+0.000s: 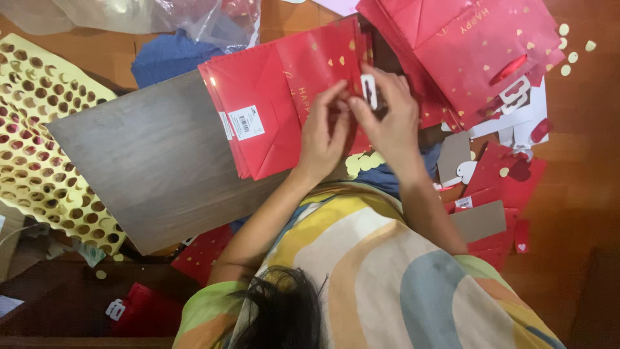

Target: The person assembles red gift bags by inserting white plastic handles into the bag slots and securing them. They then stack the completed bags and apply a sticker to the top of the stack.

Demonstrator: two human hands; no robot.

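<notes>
Both hands meet over the middle of the work. From the head camera, looking down past dark hair and a striped shirt in yellow, cream and blue, the left hand (pixel 321 132) has thumb and fingers pinched on the edge of a flat red paper gift bag (pixel 284 97), which lies on top of a small stack of the same bags. That stack rests half on a grey wood-grain board (pixel 148 168) and half beyond its right edge. The right hand (pixel 387 116) is closed round a small white tag (pixel 369 90), pressing it against the upper edge of the bag, right beside the left fingertips, so the two hands touch or nearly touch.

Around them: a yellow sheet punched full of round holes (pixel 39 136) to the left, a heap of more red bags with gold hearts (pixel 478 45) at the upper right, white and red offcuts (pixel 510 129) scattered on the brown floor (pixel 581 194), and a crumpled clear plastic wrapper (pixel 142 16) at the top.

By my reckoning the tag is being fitted to the bag's top edge. The next move would call for a steady left pinch while the right hand seats the tag squarely; the exact fastening point is hidden by the fingers.
</notes>
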